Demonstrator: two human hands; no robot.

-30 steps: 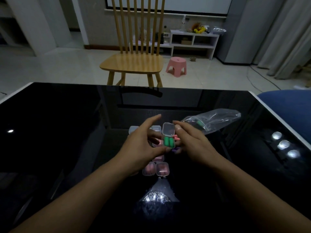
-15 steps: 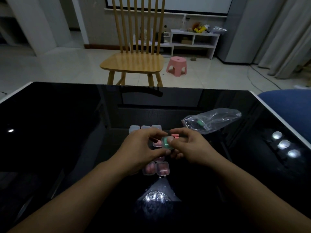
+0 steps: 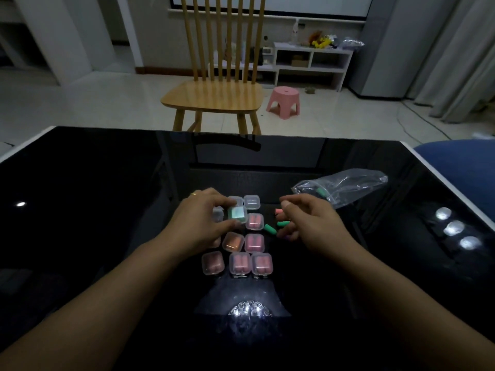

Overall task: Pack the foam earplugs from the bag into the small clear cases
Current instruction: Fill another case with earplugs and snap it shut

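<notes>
Now that the green-filled case [image 3: 237, 213], open a second ago, is closed, left hand [image 3: 203, 223] pinches it among the packed cases [image 3: 254, 242]; right hand [image 3: 308, 223], loosely curled, empty, nears loose earplugs [image 3: 270, 229].

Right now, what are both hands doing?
Left hand: pinches the green-filled case.
Right hand: holds nothing, fingers loosely curled.

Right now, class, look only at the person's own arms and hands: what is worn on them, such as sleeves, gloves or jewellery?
Both forearms are bare, with no sleeves in view and no gloves. The left hand wears a thin gold-coloured ring on one finger. The right hand shows no ring, watch or band.
</notes>
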